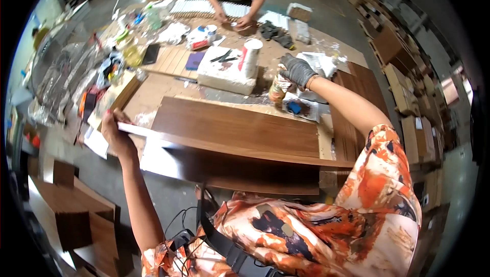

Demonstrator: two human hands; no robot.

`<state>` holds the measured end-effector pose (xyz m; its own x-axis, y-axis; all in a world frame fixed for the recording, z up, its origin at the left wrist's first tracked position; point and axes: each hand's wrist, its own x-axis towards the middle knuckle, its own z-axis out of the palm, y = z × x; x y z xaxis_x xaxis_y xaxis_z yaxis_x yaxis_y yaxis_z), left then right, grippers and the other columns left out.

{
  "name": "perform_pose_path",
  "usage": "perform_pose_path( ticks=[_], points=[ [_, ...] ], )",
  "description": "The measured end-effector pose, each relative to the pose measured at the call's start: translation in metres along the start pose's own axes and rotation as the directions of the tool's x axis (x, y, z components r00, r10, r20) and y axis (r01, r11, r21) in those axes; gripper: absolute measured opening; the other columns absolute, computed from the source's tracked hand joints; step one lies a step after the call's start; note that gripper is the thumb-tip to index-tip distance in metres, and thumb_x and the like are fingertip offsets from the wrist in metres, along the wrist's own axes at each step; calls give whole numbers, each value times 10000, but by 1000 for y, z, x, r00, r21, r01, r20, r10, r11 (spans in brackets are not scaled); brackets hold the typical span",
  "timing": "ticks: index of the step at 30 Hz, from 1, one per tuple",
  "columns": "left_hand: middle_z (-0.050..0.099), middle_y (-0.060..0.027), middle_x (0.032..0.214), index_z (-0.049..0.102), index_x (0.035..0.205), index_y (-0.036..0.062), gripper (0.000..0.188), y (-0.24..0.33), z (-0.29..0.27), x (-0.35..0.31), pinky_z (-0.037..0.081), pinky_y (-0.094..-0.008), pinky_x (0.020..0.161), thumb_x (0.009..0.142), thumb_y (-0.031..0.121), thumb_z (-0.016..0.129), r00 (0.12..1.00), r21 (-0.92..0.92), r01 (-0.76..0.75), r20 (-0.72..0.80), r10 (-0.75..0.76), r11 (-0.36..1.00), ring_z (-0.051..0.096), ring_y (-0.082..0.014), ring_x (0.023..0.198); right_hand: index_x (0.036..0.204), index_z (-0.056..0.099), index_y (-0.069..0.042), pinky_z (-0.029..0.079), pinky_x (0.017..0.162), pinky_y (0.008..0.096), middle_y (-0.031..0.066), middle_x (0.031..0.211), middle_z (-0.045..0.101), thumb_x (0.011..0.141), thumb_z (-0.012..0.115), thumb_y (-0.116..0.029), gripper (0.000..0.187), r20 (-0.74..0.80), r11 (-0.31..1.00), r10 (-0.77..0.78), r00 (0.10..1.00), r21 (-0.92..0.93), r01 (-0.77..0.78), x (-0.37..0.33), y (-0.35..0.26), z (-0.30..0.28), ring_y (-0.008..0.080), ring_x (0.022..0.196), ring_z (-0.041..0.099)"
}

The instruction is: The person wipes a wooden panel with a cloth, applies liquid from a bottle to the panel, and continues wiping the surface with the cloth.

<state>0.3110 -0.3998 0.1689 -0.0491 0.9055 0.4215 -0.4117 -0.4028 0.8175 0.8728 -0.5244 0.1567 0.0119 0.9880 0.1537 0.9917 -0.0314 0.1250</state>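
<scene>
A person looks down at a cluttered workbench (153, 91) and works with both hands. The bare left hand (116, 133) grips the left end of a long dark brown wooden panel (237, 129), fingers curled over its pale edge and thumb beneath, holding it steady where it lies across the near side of the bench. The right hand (297, 70), in a dark grey glove, reaches forward past the panel's far edge and is closed around the top of a small jar (278, 89) with a yellowish label; how tightly it clasps is hard to tell. Just beside the jar lies a stained white rag with a blue patch (301, 106). To do this well, the left hand would best keep the panel flat and unmoving while the right lifts the jar straight up, since the rag and a white foam block (224, 73) with a white tube (249, 57) standing on it crowd close. The panel's near edge overhangs the bench toward the person's body, so it could tip if pressed. Open room is scarce: the panel's own bare surface is the widest free area. Across the bench another person's hands (235, 20) work on small pieces, well apart
</scene>
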Motion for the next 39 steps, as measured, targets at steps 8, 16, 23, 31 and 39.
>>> perform_pose_path(
  ticks=[8, 16, 23, 31, 39],
  points=[
    [438, -42, 641, 433, 714, 82, 411, 17, -8, -2, 442, -262, 516, 1041, 324, 490, 998, 2, 68, 17, -68, 998, 484, -139, 538, 1227, 608, 0, 508, 941, 481, 269, 1261, 569, 950, 638, -352, 449, 135, 976, 176, 975, 103, -190, 23, -20, 61, 424, 1083, 639],
    [396, -33, 612, 395, 705, 101, 417, 16, 4, 0, 390, -266, 495, 1046, 332, 464, 1000, 59, 17, -20, -16, 998, 434, -131, 534, 1361, 548, 7, 488, 1007, 453, 279, 1381, 526, 969, 593, -339, 525, 266, 965, 204, 942, 109, -240, 22, -3, 50, 406, 1195, 602],
    [382, -21, 612, 394, 712, 118, 385, 18, -6, -1, 368, -269, 528, 1048, 299, 449, 1000, 52, 20, -18, -19, 998, 412, -124, 548, 1263, 591, -12, 502, 984, 457, 268, 1267, 584, 955, 594, -282, 409, 173, 962, 141, 975, 207, -176, 19, 8, 33, 424, 1133, 621],
    [474, 28, 651, 521, 778, 139, 343, -6, 2, 9, 304, -241, 505, 1051, 347, 503, 999, 27, 25, -41, -23, 999, 452, -79, 571, 1242, 608, 3, 486, 963, 476, 272, 1173, 627, 968, 602, -336, 437, -54, 959, -12, 998, 281, 27, 6, 29, -49, 421, 1084, 619],
    [424, 71, 697, 526, 759, 122, 358, -14, -7, 28, 277, -248, 584, 1041, 342, 517, 1000, 145, 17, -5, -16, 989, 375, -50, 641, 1344, 551, -98, 539, 908, 444, 158, 1208, 620, 1037, 538, -342, 392, -432, 926, -208, 877, 203, 319, -114, -132, -260, 325, 1033, 627]
  ],
)
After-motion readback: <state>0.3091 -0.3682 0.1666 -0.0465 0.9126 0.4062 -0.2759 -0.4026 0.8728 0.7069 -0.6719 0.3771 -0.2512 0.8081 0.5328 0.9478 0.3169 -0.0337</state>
